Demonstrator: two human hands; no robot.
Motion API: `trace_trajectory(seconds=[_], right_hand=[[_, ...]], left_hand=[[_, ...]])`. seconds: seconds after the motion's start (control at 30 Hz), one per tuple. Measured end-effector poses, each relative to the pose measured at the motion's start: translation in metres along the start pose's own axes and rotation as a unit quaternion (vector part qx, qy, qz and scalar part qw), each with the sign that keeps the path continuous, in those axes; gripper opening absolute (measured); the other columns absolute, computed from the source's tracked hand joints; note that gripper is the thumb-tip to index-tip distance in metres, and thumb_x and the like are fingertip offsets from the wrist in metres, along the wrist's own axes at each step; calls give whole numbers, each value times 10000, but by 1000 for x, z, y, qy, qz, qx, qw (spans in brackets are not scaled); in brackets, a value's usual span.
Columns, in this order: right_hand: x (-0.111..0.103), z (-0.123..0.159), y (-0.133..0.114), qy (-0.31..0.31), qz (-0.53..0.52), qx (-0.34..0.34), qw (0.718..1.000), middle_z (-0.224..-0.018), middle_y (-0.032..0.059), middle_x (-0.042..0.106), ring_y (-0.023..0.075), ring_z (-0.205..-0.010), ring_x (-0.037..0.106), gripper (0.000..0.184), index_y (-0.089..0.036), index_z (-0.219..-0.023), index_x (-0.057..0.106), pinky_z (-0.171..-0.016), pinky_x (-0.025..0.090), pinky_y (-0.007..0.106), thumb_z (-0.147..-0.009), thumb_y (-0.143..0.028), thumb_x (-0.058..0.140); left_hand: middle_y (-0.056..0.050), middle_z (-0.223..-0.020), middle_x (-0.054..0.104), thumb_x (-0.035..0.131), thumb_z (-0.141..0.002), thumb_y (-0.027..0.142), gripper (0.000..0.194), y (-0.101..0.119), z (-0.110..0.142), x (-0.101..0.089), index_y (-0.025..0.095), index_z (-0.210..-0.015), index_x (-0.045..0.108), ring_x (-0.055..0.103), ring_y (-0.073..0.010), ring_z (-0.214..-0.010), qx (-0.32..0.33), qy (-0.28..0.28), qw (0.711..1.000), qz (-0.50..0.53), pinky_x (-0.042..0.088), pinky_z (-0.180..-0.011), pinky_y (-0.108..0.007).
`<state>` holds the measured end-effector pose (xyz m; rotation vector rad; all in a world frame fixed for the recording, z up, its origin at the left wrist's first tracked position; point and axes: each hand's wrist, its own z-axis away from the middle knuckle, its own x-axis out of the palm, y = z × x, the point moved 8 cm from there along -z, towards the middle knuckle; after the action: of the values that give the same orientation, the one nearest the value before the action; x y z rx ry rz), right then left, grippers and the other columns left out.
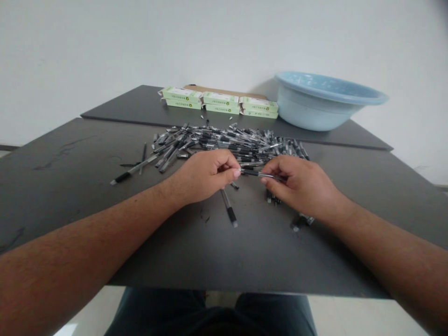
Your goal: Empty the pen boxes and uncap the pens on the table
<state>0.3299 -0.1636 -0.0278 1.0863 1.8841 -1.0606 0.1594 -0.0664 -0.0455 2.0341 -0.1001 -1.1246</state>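
Note:
My left hand (206, 175) and my right hand (303, 184) meet over a dark grey table (87, 196), both closed in a pinch on the same black pen (257, 174) held level between them. A second pen (229, 209) pokes out below my left hand, and a bundle of pens (301, 220) shows under my right hand. Just behind my hands lies a wide pile of pens (231, 142), clear-barrelled with black parts.
Several green and white boxes (220, 101) lie in a row at the back, with a light blue plastic basin (324, 100) to their right. A loose pen (135, 170) lies at the left. The table's near edge is above my knees.

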Motion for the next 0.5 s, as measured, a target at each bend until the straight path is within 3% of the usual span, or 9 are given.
trace_trajectory(seconds=[0.27, 0.43, 0.5], right_hand=[[7, 0, -1, -18, 4, -28, 999, -966, 71, 825, 238, -901, 764, 220, -236, -1002, 744, -813, 542, 355, -1079, -316, 553], [3, 1, 5, -3, -42, 42, 998, -828, -1, 779, 187, -701, 712, 117, -242, -1047, 693, -679, 505, 309, -937, -281, 705], [2, 0, 4, -3, -42, 38, 998, -816, -6, 765, 185, -694, 698, 95, -251, -988, 685, -670, 496, 304, -904, -272, 726]], left_hand=[[22, -795, 777, 692, -960, 343, 139, 1, 1, -2, 219, -926, 747, 722, -156, -754, 3, 11, 1000, 8, 486, -710, -273], [17, -829, 784, 694, -956, 338, 137, 3, 1, -1, 216, -933, 751, 725, -158, -787, 9, 5, 1000, -3, 476, -721, -277], [17, -831, 785, 694, -956, 349, 146, 3, 1, 0, 217, -930, 750, 723, -158, -784, 8, -1, 1000, -7, 472, -715, -278]])
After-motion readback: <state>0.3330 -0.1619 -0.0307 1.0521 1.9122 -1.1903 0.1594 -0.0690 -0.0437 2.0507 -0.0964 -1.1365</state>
